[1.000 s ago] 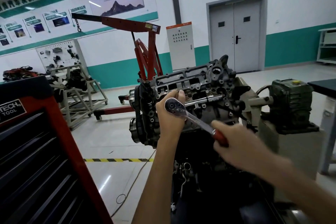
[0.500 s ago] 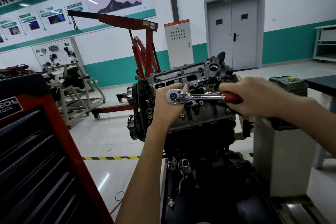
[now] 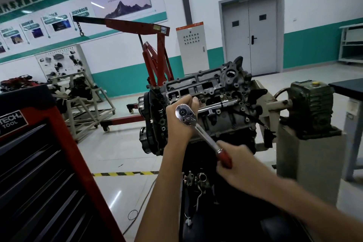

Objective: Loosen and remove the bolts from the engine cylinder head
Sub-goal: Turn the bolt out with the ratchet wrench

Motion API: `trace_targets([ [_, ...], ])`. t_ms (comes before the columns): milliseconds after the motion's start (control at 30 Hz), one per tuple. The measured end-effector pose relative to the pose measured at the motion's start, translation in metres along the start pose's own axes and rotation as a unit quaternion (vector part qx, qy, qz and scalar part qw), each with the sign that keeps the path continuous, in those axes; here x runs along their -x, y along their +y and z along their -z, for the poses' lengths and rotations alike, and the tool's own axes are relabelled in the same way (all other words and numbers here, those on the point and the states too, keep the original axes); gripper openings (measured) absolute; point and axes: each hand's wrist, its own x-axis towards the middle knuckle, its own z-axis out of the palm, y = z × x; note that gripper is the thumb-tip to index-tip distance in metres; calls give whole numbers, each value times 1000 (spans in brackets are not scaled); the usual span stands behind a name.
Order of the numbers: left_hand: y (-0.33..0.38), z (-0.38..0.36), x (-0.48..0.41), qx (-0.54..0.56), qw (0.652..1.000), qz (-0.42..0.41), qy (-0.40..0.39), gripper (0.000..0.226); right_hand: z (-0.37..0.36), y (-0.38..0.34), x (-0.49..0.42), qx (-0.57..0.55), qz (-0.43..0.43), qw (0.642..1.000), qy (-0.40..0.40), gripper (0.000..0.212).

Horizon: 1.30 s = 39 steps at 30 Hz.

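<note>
Left hand steadies the ratchet head; right hand (blurred) seemingly grips the handle

Left hand steadying ratchet head, right hand gripping red handle, cylinder head

Bright ceiling light, floor glare, edges bowed

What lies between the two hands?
In the head view, the ratchet bridges it: its bare chrome shaft runs from the left hand at its head down to the red grip in the right hand.
</note>
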Motion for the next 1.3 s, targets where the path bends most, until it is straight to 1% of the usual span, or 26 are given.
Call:
trace_targets([
  [33,0,3,-1,-18,1000,-6,-12,43,27,5,-7,68,22,997,-34,21],
  [67,2,4,-3,-29,999,-10,-25,42,55,9,-17,146,47,986,-62,19],
  [100,4,4,-4,-38,998,-14,-39,43,83,9,-30,228,73,969,-70,15],
  [167,9,1,-8,-49,997,-24,-63,46,125,1,-54,355,121,926,-30,13],
  [200,10,0,-10,-48,996,-28,-70,47,136,-3,-61,388,139,911,-7,16],
  [267,7,-2,-11,-37,997,-25,-61,47,136,-5,-62,394,128,910,7,15],
  [333,3,-1,-8,-17,999,-10,-26,48,108,-2,-43,344,83,935,1,12],
  [367,1,-1,-6,-5,1000,-5,-8,49,87,0,-32,292,60,955,6,13],
  [433,1,-2,-5,9,1000,-3,20,50,40,-4,-10,155,9,988,23,24],
  [467,2,-5,-4,12,1000,-4,28,50,16,-9,-3,79,-10,996,31,26],
  [500,3,-7,-4,16,999,-6,32,50,-7,-15,2,-1,-25,999,39,27],
  [567,5,-13,-3,23,999,-9,33,47,-41,-27,6,-154,-43,986,38,26],
  [600,4,-14,-3,25,999,-8,32,45,-48,-31,7,-193,-45,980,34,25],
  [633,3,-14,-3,29,999,-4,30,45,-46,-29,6,-188,-42,981,32,26],
  [700,1,-9,-5,16,1000,1,17,47,-20,-18,3,-97,-26,995,21,28],
  [767,2,-3,-6,-11,1000,-7,-6,49,25,-3,-5,53,9,998,-24,28],
  [833,5,-1,-8,-17,1000,-7,-25,50,78,3,-25,204,64,976,-42,31],
  [867,7,-3,-9,-21,999,-8,-32,48,102,1,-37,269,89,959,-31,29],
  [900,10,-4,-9,-24,999,-12,-39,45,121,-2,-46,318,112,941,-11,21],
  [967,12,-9,-6,-21,999,-24,-43,40,139,-6,-58,374,134,917,25,16],
  [1000,11,-11,-4,-11,999,-19,-32,39,137,-4,-56,379,124,916,31,16],
  [1067,7,-14,-1,19,1000,12,10,41,112,2,-39,350,75,933,22,15],
  [1133,5,-19,0,45,997,37,47,43,66,5,-18,270,8,963,7,13],
  [1200,8,-24,1,57,995,37,66,45,14,-6,-1,85,-50,995,-5,16],
  [1267,10,-28,2,52,997,17,63,45,-26,-21,5,-112,-53,992,1,18],
  [1300,9,-27,2,48,997,12,62,44,-38,-27,5,-168,-45,985,3,19],
])
